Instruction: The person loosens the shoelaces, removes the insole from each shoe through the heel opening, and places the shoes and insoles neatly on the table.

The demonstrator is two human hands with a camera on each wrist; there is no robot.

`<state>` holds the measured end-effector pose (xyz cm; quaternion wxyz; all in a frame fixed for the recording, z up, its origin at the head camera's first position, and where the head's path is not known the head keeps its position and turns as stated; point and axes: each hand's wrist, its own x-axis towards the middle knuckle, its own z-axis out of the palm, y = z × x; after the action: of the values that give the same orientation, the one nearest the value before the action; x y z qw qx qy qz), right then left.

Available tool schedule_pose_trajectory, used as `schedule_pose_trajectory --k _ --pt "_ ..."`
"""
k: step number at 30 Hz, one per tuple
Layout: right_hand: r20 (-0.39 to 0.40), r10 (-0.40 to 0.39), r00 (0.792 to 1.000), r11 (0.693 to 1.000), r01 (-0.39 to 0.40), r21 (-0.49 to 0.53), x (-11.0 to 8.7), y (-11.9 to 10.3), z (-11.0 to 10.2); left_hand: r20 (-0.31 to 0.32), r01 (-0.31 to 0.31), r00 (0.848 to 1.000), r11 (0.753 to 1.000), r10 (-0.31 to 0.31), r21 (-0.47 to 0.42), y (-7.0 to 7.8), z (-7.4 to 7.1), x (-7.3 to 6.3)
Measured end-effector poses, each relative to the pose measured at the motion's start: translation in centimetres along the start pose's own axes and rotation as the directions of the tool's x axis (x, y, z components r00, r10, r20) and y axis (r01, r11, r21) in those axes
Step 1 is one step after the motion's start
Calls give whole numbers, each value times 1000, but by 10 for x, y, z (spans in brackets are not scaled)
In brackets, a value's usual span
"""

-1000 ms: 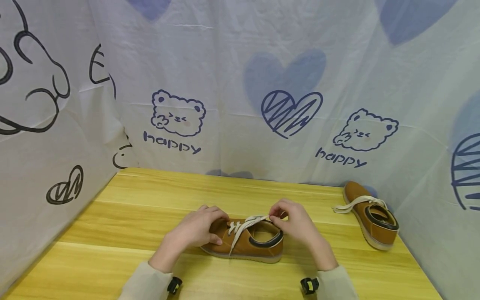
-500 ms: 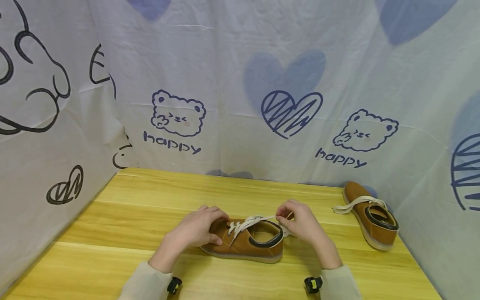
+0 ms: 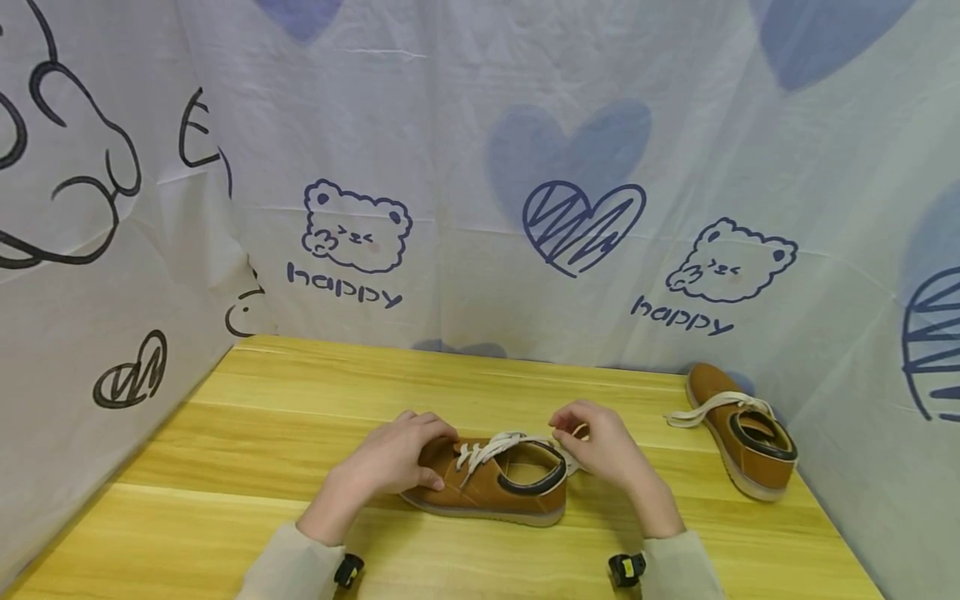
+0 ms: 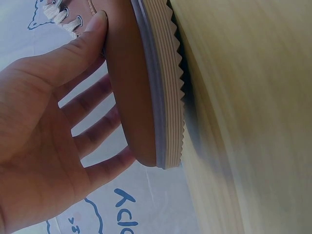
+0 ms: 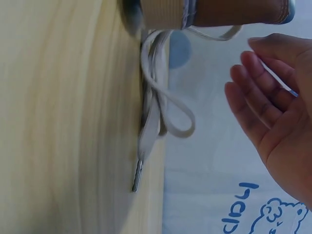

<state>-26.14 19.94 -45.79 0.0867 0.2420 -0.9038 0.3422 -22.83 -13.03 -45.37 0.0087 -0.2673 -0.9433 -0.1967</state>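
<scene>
A brown lace-up shoe (image 3: 480,496) lies on the wooden table with its toe to the left. My left hand (image 3: 393,454) grips it at the toe, thumb (image 4: 95,31) on the upper and fingers round the far side. Just behind the heel my right hand (image 3: 600,446) hovers with loosely curled fingers, nothing between them. Its white shoelace (image 3: 510,442) runs from the eyelets back along the far side of the shoe opening. In the right wrist view, loose shoelace (image 5: 151,107) falls in a loop onto the table behind the heel (image 5: 234,12), its metal tip showing.
A matching brown shoe (image 3: 757,450) sits at the table's right edge, its lace trailing left. White cloth (image 3: 465,275) with hearts and bears hangs along the back and both sides of the wooden table (image 3: 300,383).
My right hand moved right, drawing the shoelace out behind the heel, then let it go; the lace has dropped slightly. The left hand and shoe stay in place.
</scene>
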Motion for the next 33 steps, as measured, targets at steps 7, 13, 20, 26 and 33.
schedule_pose_trajectory --k 7,13,20,26,33 --pt "-43 -63 997 994 66 84 2 -14 3 5 5 1000 1000 -5 -4 0 -1 0" --pt "-8 -121 993 987 121 107 3 -22 8 4 6 1000 1000 -6 -6 1 -2 -1" --pt "42 -144 989 986 139 91 4 -22 15 7 7 1000 1000 -7 -4 1 -1 0" --pt "53 -124 991 990 120 72 4 -23 21 7 6 1000 1000 -6 -7 1 -1 0" --pt "42 -104 994 992 101 72 4 -27 22 6 6 1000 1000 -6 -4 2 -1 0"
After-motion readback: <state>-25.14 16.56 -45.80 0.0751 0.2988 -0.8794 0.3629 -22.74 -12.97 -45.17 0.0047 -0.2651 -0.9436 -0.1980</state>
